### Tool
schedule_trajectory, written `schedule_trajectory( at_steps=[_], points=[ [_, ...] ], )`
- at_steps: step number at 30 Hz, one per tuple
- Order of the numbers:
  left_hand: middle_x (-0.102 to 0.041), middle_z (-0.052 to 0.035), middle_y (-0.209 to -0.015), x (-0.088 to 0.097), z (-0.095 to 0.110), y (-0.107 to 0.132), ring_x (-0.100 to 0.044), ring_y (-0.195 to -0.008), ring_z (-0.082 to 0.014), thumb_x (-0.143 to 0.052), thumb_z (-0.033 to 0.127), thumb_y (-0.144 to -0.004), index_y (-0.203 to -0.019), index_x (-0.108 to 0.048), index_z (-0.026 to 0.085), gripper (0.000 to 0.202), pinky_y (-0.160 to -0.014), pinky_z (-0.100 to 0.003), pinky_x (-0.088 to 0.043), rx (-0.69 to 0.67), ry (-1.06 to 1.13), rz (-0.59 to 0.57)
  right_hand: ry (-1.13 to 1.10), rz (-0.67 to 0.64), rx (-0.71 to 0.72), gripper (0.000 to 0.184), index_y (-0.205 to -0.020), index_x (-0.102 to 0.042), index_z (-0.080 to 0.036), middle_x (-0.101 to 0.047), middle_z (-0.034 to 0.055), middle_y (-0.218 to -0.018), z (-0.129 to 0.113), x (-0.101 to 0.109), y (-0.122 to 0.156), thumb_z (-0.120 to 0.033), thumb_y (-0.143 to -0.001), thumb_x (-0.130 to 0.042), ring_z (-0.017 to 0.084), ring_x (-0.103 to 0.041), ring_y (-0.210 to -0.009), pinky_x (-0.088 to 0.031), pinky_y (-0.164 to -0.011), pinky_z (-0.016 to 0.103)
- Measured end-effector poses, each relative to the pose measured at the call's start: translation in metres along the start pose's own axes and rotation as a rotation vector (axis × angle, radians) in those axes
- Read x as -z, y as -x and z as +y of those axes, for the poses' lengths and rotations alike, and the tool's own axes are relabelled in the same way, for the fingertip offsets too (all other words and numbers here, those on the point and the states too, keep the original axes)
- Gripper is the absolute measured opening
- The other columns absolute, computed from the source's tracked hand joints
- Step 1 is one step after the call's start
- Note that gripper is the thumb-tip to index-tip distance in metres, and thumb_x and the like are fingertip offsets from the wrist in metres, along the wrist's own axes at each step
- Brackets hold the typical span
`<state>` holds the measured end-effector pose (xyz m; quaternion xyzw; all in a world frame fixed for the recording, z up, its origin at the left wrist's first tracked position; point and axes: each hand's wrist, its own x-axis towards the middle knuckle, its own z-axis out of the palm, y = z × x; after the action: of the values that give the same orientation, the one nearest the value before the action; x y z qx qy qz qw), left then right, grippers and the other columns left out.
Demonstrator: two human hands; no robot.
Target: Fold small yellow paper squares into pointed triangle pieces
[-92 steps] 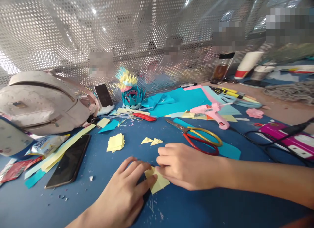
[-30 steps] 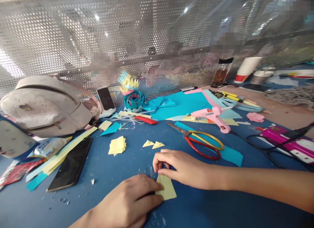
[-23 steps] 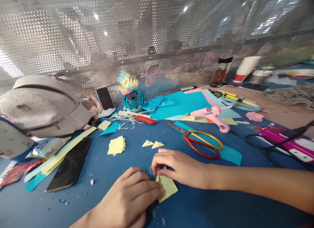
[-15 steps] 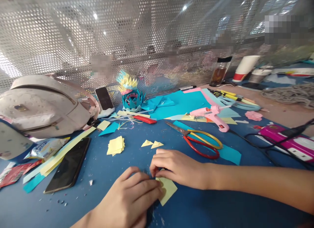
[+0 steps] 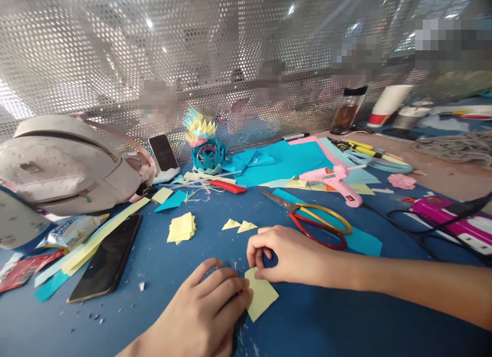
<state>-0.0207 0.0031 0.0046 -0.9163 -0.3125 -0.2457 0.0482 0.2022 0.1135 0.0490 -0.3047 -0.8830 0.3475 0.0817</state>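
Observation:
A small pale-yellow paper square (image 5: 263, 298) lies on the blue tabletop, turned like a diamond. My left hand (image 5: 209, 303) grips its left edge, fingers bent and pressed together. At the upper corner, the thumb and forefinger of my right hand (image 5: 284, 252) pinch the paper, with the other fingers curled above. The fingertips partly hide both edges. Just beyond are two small folded yellow triangles (image 5: 246, 225). A stack of yellow paper squares (image 5: 182, 227) sits farther left. Scissors (image 5: 283, 200) with red and yellow handles rest behind my right hand.
A pink glue gun (image 5: 338, 181) with a black cord and a red cutter (image 5: 227, 186) lie farther back. Behind them stand a folded-paper model (image 5: 207, 149) and blue sheets (image 5: 292, 159). To the left are a phone (image 5: 109, 259) and a backpack (image 5: 77, 164).
My right hand has risen slightly and shifted away to the right, its fingers curling more and uncovering more of the paper's upper part. My left hand has hardly moved.

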Motion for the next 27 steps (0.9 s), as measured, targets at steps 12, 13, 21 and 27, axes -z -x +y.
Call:
schedule_trajectory(
  at_steps=[12, 13, 21, 27],
  points=[
    [-0.072, -0.0126, -0.122, -0.002, 0.0, 0.004, -0.065, -0.11, -0.0237, -0.037, 0.013, -0.099, -0.126, -0.065, 0.011, 0.039, -0.112, -0.046, -0.043, -0.025, -0.061, 0.015, 0.022, 0.039, 0.456, 0.018, -0.092, -0.08, -0.02, -0.076, 0.0031, -0.085, 0.018, -0.006, 0.004, -0.037, -0.094, -0.073, 0.017, -0.06, -0.08, -0.044, -0.074, 0.029],
    [-0.072, -0.0122, -0.122, -0.002, 0.0, 0.004, -0.065, -0.11, -0.0238, -0.038, 0.013, -0.098, -0.125, -0.065, 0.011, 0.038, -0.112, -0.047, -0.043, -0.02, -0.056, 0.013, 0.068, 0.034, 0.5, 0.023, -0.094, -0.08, -0.02, -0.076, 0.0035, -0.088, 0.018, -0.005, 0.004, -0.039, -0.099, -0.067, 0.017, -0.059, -0.081, -0.044, -0.075, 0.03],
    [-0.071, -0.0105, -0.123, 0.014, 0.002, -0.003, -0.065, -0.112, -0.0231, -0.041, 0.011, -0.097, -0.126, -0.064, 0.012, 0.037, -0.112, -0.044, -0.042, -0.003, -0.047, -0.078, 0.254, 0.06, 0.752, 0.021, -0.101, -0.076, -0.018, -0.077, 0.0024, -0.104, 0.024, -0.002, 0.0, -0.029, -0.104, -0.058, 0.018, -0.057, -0.085, -0.043, -0.077, 0.032],
    [-0.073, -0.0089, -0.121, 0.01, 0.002, -0.002, -0.065, -0.109, -0.0227, -0.036, 0.011, -0.099, -0.123, -0.066, 0.012, 0.039, -0.114, -0.044, -0.039, -0.007, -0.032, -0.001, 0.196, 0.105, 0.713, 0.022, -0.094, -0.075, -0.019, -0.077, 0.002, -0.099, 0.022, -0.007, 0.003, -0.029, -0.104, -0.058, 0.017, -0.057, -0.083, -0.044, -0.077, 0.032]
  ],
)
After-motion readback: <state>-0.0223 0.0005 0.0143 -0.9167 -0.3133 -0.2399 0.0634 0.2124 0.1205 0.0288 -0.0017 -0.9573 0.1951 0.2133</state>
